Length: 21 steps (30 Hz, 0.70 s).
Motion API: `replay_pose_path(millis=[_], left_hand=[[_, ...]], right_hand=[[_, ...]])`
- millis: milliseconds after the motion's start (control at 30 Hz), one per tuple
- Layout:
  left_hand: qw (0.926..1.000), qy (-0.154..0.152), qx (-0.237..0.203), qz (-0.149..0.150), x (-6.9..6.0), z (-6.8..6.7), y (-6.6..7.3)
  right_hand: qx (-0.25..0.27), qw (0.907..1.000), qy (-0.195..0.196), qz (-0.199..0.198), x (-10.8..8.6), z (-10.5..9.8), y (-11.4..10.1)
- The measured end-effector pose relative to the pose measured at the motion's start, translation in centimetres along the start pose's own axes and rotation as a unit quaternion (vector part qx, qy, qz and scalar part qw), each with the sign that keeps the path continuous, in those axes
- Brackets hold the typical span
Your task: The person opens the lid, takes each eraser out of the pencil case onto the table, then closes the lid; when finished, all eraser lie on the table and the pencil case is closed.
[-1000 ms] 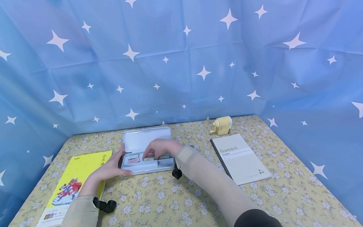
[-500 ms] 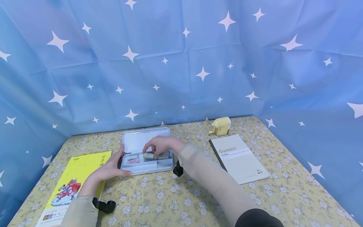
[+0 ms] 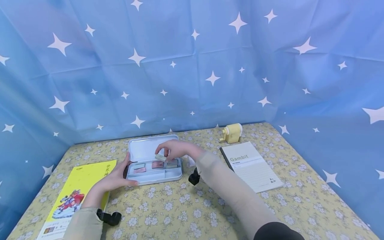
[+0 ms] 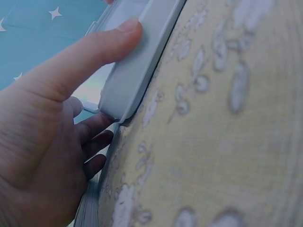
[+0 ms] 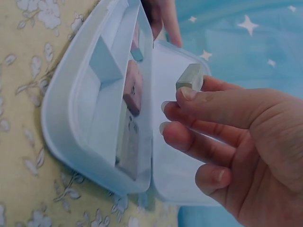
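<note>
A light blue pencil case (image 3: 144, 179) lies with its lid (image 3: 144, 146) raised at the back. Pinched between the thumb and fingers of my right hand (image 3: 177, 149) is a pale green eraser (image 3: 161, 157), held above the case; the right wrist view shows the eraser (image 5: 190, 76) too. Pink and grey-green erasers sit in the rear compartment, among them a pink one (image 5: 133, 88) in the middle. My left hand (image 3: 115, 178) grips the case's left end, thumb on the front edge; in the left wrist view the thumb of the hand (image 4: 57, 109) lies on the case's side (image 4: 137, 71).
Left of the case a yellow book (image 3: 81, 190) lies partly under my left forearm. A yellow pencil sharpener (image 3: 232, 133) stands at the back right, behind a white notebook (image 3: 252, 166). A starry blue cloth (image 3: 180, 66) hangs behind the flowered table (image 3: 168, 213).
My right hand has lifted the pale green eraser out of the case, uncovering a pink eraser in the rear compartment. The left hand keeps its grip on the case.
</note>
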<state>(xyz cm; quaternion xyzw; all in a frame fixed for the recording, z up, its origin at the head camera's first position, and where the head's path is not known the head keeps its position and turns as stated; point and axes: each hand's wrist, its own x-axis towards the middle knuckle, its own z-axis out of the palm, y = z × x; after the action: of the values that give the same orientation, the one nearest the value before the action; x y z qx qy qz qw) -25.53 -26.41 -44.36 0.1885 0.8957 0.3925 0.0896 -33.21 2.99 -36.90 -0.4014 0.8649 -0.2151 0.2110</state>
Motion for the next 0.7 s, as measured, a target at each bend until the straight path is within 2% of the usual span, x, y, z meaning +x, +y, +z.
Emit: replay_pose_path(millis=[200,367,700], left_hand=[[1.0000,0.000,-0.005,0.003,-0.1,0.0,-0.2],[1.0000,-0.001,-0.002,0.005,0.0,0.0,-0.3],[1.0000,-0.002,-0.007,0.004,-0.1,0.0,0.0]], right_hand=[[0.051,0.9985,0.021,0.006,-1.2,0.4,1.6],[0.098,0.9941,0.046,0.007,-3.0,0.4,2.9],[0.112,0.9891,0.092,0.023,-7.8,-0.1,5.2]])
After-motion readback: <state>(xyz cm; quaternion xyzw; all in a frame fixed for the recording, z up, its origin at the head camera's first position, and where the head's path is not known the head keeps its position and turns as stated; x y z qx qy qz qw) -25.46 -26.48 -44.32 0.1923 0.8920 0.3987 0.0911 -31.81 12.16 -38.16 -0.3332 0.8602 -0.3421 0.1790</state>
